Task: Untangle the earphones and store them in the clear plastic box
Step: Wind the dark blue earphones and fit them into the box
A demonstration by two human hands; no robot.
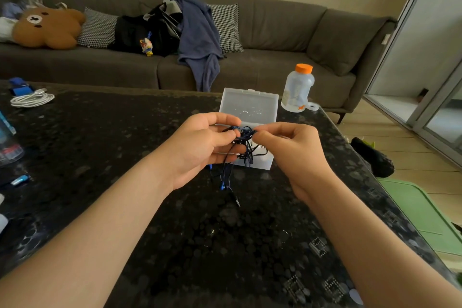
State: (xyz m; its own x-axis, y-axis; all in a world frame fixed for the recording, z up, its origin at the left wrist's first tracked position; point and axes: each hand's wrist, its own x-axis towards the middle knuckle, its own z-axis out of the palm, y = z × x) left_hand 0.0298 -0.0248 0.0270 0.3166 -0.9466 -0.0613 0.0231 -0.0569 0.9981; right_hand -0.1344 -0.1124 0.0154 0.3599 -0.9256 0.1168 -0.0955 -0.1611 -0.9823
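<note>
A knotted bundle of dark blue earphones hangs in the air between both hands, above the dark table. My left hand pinches the left side of the tangle with thumb and fingers. My right hand pinches the right side of it. Loose ends dangle down: a blue earbud and the jack plug reach the table top. Just behind the hands stands the clear plastic box with its lid raised; its lower part is partly hidden by the tangle and my fingers.
A clear bottle with an orange cap stands right of the box near the table's far edge. A coiled white cable lies at the far left. A small blue object lies at the left edge. A grey sofa is behind.
</note>
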